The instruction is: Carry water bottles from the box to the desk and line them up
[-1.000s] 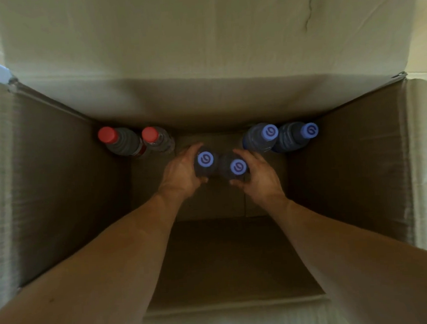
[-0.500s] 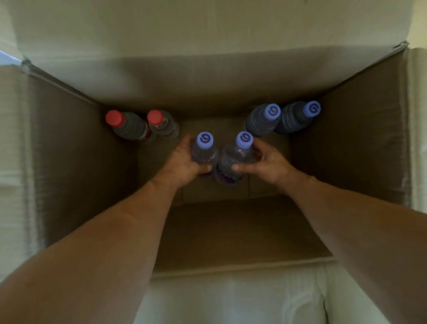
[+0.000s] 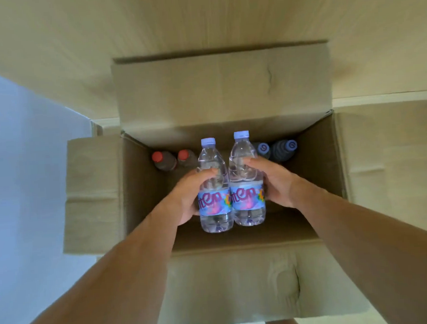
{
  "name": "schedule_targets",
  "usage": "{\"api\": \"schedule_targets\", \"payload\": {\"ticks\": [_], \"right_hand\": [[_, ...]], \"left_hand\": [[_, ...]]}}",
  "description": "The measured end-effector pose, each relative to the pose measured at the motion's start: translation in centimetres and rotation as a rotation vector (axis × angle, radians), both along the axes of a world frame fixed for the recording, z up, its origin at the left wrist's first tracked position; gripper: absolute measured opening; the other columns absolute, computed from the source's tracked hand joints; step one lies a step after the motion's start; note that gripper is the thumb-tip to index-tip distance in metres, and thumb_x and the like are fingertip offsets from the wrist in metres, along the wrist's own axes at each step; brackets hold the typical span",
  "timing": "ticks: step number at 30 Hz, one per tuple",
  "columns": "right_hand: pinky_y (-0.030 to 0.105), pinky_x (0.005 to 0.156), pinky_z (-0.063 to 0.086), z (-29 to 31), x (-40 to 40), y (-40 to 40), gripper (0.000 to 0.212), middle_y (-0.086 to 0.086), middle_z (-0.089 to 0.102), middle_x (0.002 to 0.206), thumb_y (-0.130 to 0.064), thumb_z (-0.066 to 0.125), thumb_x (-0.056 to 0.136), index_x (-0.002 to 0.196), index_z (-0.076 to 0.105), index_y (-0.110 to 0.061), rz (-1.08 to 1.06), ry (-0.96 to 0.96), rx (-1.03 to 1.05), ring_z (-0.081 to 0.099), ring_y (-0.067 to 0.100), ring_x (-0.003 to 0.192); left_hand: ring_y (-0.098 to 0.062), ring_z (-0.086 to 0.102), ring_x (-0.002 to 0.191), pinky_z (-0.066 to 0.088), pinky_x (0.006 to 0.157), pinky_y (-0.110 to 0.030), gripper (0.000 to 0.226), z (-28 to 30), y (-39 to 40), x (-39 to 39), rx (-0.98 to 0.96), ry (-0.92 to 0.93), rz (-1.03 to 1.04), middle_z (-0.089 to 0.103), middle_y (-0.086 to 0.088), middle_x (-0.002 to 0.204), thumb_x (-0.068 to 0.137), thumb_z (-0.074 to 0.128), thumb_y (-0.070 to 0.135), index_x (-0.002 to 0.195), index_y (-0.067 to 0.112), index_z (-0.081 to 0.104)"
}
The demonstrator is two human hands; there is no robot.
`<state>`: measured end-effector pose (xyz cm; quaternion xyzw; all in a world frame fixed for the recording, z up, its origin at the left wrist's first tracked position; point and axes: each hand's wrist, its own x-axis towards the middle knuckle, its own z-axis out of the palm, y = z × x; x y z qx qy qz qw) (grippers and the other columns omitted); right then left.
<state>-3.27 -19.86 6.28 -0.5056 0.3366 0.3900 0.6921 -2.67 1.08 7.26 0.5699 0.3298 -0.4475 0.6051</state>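
Clear plastic, pale lilac screw caps and bright blue-and-pink labels: two small water bottles stand side by side above the middle of the open brown cardboard box (image 3: pixel 143 192), upright and touching along their bodies. The left-hand bottle (image 3: pixel 213 187) is gripped by the left hand (image 3: pixel 189 196), whose fingers curl round its far side while the thumb wraps across the front just above the label. The right-hand bottle (image 3: pixel 245 180) is held the same way by the right hand (image 3: pixel 275 182), thumb laid over its shoulder, fingers closed behind. Deeper in the box, against the far wall, two dark bottles with red caps (image 3: pixel 172 159) stand in the left corner, and two more bottles with lilac caps (image 3: pixel 279 149) stand in the right corner, one partly hidden behind the raised bottle. The box flaps are folded outward on all sides, over a pale wood-grain floor (image 3: pixel 197 18). A light blue surface (image 3: pixel 19 175) fills the left edge.
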Motion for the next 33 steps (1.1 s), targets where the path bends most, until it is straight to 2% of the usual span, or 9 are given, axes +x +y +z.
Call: {"api": "schedule_targets", "payload": {"ticks": [4, 7, 11, 13, 18, 22, 26, 28, 33], "right_hand": [[0.05, 0.107, 0.045, 5.8, 0.9, -0.8, 0.046, 0.013, 0.068, 0.126, -0.035, 0.063, 0.092, 0.132, 0.061, -0.013, -0.016, 0.018, 0.11, 0.064, 0.032, 0.118], [0.055, 0.108, 0.043, 10.5, 1.2, -1.7, 0.05, 0.019, 0.064, 0.13, -0.019, 0.067, 0.087, 0.135, 0.056, -0.01, 0.016, -0.056, 0.111, 0.061, 0.037, 0.121], [0.054, 0.106, 0.046, 16.4, 1.2, -3.2, 0.045, 0.021, 0.065, 0.127, -0.003, 0.064, 0.09, 0.134, 0.054, -0.006, 0.1, -0.155, 0.114, 0.062, 0.038, 0.118], [0.054, 0.105, 0.047, 19.2, 1.1, -4.0, 0.049, 0.021, 0.064, 0.128, -0.003, 0.067, 0.089, 0.136, 0.053, -0.006, 0.146, -0.195, 0.14, 0.061, 0.04, 0.121], [0.051, 0.097, 0.053, 25.5, 0.7, -5.7, 0.052, 0.017, 0.067, 0.126, -0.005, 0.075, 0.083, 0.131, 0.058, -0.009, 0.158, -0.242, 0.152, 0.065, 0.035, 0.116], [0.051, 0.094, 0.055, 30.3, 0.4, -6.8, 0.053, 0.017, 0.07, 0.121, -0.011, 0.082, 0.077, 0.127, 0.062, -0.009, 0.118, -0.257, 0.105, 0.067, 0.035, 0.112], [0.043, 0.08, 0.06, 35.0, -0.3, -7.9, 0.053, 0.014, 0.074, 0.112, -0.018, 0.088, 0.066, 0.115, 0.069, -0.014, 0.078, -0.268, 0.035, 0.072, 0.029, 0.101], [0.043, 0.081, 0.059, 36.9, -0.8, -8.5, 0.058, 0.013, 0.075, 0.11, -0.02, 0.09, 0.064, 0.117, 0.068, -0.014, 0.039, -0.272, -0.019, 0.073, 0.028, 0.098], [0.031, 0.06, 0.059, 40.9, -2.9, -9.4, 0.036, 0.006, 0.077, 0.094, -0.02, 0.081, 0.076, 0.109, 0.067, -0.017, -0.103, -0.27, -0.088, 0.076, 0.017, 0.076]], "left_hand": [[-0.033, 0.068, 0.113, 0.049, 0.102, -0.059, 0.047, 5.6, -0.7, 0.4, -0.041, -0.018, -0.006, 0.072, -0.011, 0.121, 0.09, 0.069, 0.034, 0.132, 0.018, 0.057], [-0.036, 0.067, 0.114, 0.048, 0.102, -0.06, 0.056, 10.3, -1.1, 0.5, -0.086, -0.069, -0.107, 0.071, -0.014, 0.122, 0.078, 0.075, 0.026, 0.13, 0.016, 0.059], [-0.031, 0.07, 0.111, 0.053, 0.097, -0.056, 0.046, 16.3, -1.8, 0.6, -0.109, -0.128, -0.16, 0.073, -0.01, 0.118, 0.076, 0.079, 0.019, 0.12, 0.021, 0.066], [-0.028, 0.071, 0.108, 0.056, 0.094, -0.053, 0.048, 19.2, -2.3, 0.5, -0.098, -0.156, -0.169, 0.074, -0.008, 0.116, 0.075, 0.081, 0.02, 0.121, 0.021, 0.067], [-0.025, 0.074, 0.096, 0.061, 0.082, -0.047, 0.025, 25.8, -3.8, 0.3, -0.042, -0.193, -0.144, 0.076, -0.011, 0.109, 0.089, 0.073, 0.015, 0.114, 0.017, 0.071], [-0.023, 0.076, 0.091, 0.062, 0.067, -0.041, 0.033, 30.6, -5.1, 0.7, -0.015, -0.225, -0.126, 0.077, -0.008, 0.104, 0.084, 0.079, 0.022, 0.116, 0.019, 0.069], [-0.02, 0.077, 0.087, 0.061, 0.066, -0.039, 0.037, 34.7, -6.5, 1.2, -0.009, -0.277, -0.126, 0.078, -0.005, 0.098, 0.081, 0.083, 0.026, 0.115, 0.023, 0.068], [-0.018, 0.077, 0.083, 0.061, 0.064, -0.038, 0.038, 36.4, -7.1, 1.3, -0.014, -0.299, -0.136, 0.078, -0.004, 0.096, 0.081, 0.083, 0.028, 0.115, 0.025, 0.068], [-0.024, 0.075, 0.096, 0.061, 0.083, -0.048, 0.043, 40.0, -8.4, 1.7, -0.066, -0.337, -0.242, 0.077, -0.006, 0.104, 0.081, 0.083, 0.025, 0.12, 0.027, 0.066]]}}
